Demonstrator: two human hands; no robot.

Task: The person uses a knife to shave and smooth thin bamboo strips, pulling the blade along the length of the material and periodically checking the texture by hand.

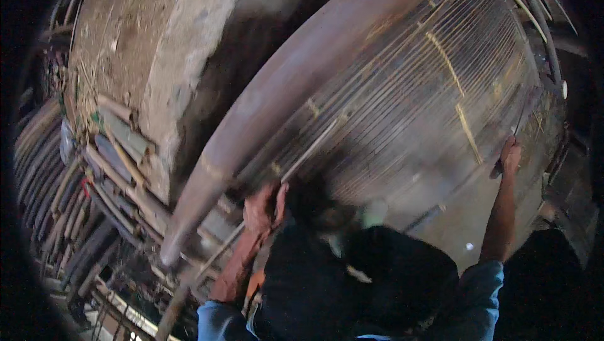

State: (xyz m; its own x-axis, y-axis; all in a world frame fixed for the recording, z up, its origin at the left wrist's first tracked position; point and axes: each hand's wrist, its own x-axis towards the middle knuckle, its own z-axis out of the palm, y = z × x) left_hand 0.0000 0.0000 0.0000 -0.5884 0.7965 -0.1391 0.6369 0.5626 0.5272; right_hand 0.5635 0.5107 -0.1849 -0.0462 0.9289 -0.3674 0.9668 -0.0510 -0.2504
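Note:
My left hand [264,207] is closed around a thin pale stick [314,146], which slants from the lower left up over the slats. In my right hand [511,155], at the right, is a knife [520,114]; its thin dark blade points up and away, and its handle end shows below the fist. Between and beyond my hands lies a panel of thin parallel slats [402,99], with yellowish cross ties [467,130] over it. Blur hides the panel's near part.
A thick brown pole [302,70] runs diagonally beyond the slats. Past it is a rough ledge [182,45]. Several bamboo pieces [129,133] and stacked poles [47,171] lie at the left. Long bent strips [528,7] rise at the upper right.

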